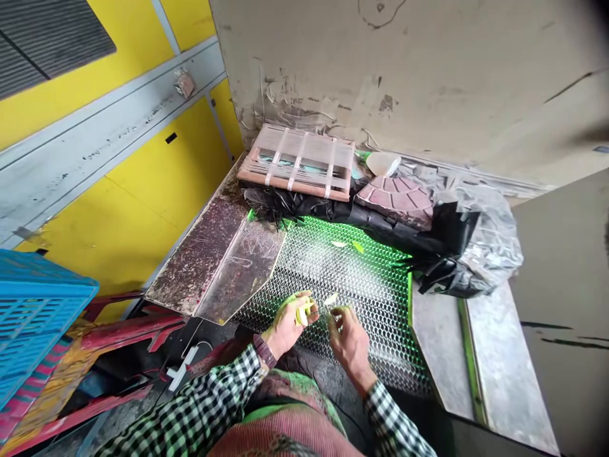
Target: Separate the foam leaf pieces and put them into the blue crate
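My left hand (285, 327) is cupped around several small, flat yellow-green pieces (302, 313), shaped like leaves; what they are made of I cannot tell. My right hand (351, 346) is a little to the right, its fingers curled into a pinch; what is between the fingertips, if anything, is hidden. Both hands are over the near part of a metal mesh belt (375, 317). Just beyond my fingers, one pale yellow-green leaf-shaped piece (330, 298) lies on the mesh. Farther back lie a whitish piece (339, 244) and a bright green one (358, 246).
Black plastic sheeting (328, 212) hangs across the belt's far end under green light. On top sit a wrapped wooden frame (297, 162) and a pink segmented slab (397, 198). Metal side plates (252, 266) flank the belt. A blue crate (38, 311) stands at left.
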The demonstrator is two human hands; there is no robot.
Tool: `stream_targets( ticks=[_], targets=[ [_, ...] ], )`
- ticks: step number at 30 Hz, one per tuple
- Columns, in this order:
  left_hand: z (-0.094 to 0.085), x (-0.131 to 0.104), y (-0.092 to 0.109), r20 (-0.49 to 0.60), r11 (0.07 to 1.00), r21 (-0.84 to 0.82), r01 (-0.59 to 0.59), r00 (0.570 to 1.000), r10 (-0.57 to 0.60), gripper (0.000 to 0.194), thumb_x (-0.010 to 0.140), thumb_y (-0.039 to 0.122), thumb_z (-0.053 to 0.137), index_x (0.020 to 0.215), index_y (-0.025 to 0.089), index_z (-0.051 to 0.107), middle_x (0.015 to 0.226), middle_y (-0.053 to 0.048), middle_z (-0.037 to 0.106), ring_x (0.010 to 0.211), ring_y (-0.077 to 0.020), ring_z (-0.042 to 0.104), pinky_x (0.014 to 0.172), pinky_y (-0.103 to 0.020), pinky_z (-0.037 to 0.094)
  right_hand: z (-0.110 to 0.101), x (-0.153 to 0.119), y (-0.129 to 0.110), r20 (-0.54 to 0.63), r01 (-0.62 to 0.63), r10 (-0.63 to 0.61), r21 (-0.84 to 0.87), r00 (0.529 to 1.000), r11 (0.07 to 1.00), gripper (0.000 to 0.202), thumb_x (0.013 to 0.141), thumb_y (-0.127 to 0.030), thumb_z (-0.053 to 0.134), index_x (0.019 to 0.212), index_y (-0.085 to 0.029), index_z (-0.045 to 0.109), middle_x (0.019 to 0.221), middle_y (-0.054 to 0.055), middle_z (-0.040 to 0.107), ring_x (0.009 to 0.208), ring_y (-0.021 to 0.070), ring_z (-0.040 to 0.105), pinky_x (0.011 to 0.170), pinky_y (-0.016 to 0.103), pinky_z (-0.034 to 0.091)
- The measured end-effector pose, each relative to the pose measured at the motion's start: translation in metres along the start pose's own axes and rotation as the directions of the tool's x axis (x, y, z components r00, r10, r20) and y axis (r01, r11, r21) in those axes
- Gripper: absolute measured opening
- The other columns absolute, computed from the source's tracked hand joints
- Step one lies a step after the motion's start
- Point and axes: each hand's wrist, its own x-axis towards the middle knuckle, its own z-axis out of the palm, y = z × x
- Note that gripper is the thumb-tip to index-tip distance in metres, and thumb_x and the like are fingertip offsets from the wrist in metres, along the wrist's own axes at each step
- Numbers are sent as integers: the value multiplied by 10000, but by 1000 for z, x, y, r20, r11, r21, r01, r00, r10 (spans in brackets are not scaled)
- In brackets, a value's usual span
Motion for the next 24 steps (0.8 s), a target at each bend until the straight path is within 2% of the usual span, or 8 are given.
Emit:
stream_targets(
  ticks=[3, 6, 10, 13, 15, 17, 21, 24],
  targets=[
    [8, -2, 0, -23, 997, -52, -62, 998, 61, 255, 850, 112, 684, 1101, 144, 651, 969, -71, 709, 831, -161, 716, 785, -304, 601, 5, -8, -21, 157, -191, 144, 347, 977, 918, 345, 1032, -521, 509, 992, -207, 648, 889, 45, 694, 740, 183, 606, 676, 296, 464],
    [16, -3, 0, -65, 994, 2, -107, 992, 107, 281, 817, 140, 732, 1087, 146, 655, 939, -69, 717, 793, -159, 709, 726, -273, 574, 12, -8, -33, 188, -322, 262, 507, 947, 800, 383, 994, -587, 554, 994, -213, 638, 890, 39, 704, 728, 184, 606, 668, 305, 482],
    [21, -5, -3, -79, 975, 151, -164, 981, 177, 327, 783, 230, 807, 1071, 148, 673, 933, -70, 730, 813, -158, 701, 731, -261, 545, 17, 0, -34, 159, -389, 366, 560, 917, 732, 408, 951, -627, 596, 976, -222, 631, 858, 35, 703, 674, 178, 590, 616, 304, 486],
    [21, -7, -6, -45, 955, 228, -188, 978, 204, 347, 760, 292, 834, 1042, 142, 698, 913, -66, 743, 688, -104, 634, 610, -208, 455, 17, 7, -33, 134, -373, 363, 557, 922, 742, 419, 911, -627, 644, 981, -215, 668, 881, 53, 726, 674, 180, 601, 596, 299, 490],
    [20, -7, -8, -33, 957, 225, -185, 980, 197, 359, 736, 303, 850, 1021, 138, 707, 903, -69, 752, 660, -96, 616, 586, -205, 428, 18, 11, -33, 151, -387, 371, 573, 916, 722, 429, 889, -632, 665, 953, -208, 672, 849, 52, 724, 641, 173, 592, 567, 290, 477],
    [19, -6, -10, -40, 968, 176, -179, 981, 189, 367, 712, 291, 864, 1005, 140, 704, 907, -75, 758, 721, -128, 664, 661, -232, 488, 20, 14, -32, 192, -422, 390, 605, 900, 676, 438, 872, -641, 683, 906, -205, 651, 767, 30, 694, 584, 156, 560, 529, 275, 448],
    [14, 0, -11, -150, 975, 127, -182, 968, 200, 317, 753, 237, 826, 1018, 145, 680, 909, -79, 765, 774, -167, 711, 724, -278, 535, 22, 21, -19, 238, -498, 461, 627, 855, 599, 452, 826, -653, 712, 832, -219, 585, 615, -34, 584, 490, 128, 475, 468, 257, 385],
    [8, 2, -7, -241, 980, 121, -157, 953, 182, 263, 807, 187, 788, 1035, 153, 663, 925, -84, 765, 831, -179, 728, 738, -286, 550, 16, 26, -3, 214, -525, 497, 544, 841, 654, 485, 817, -700, 667, 833, -221, 588, 632, -23, 591, 494, 143, 480, 454, 264, 373]
  ],
)
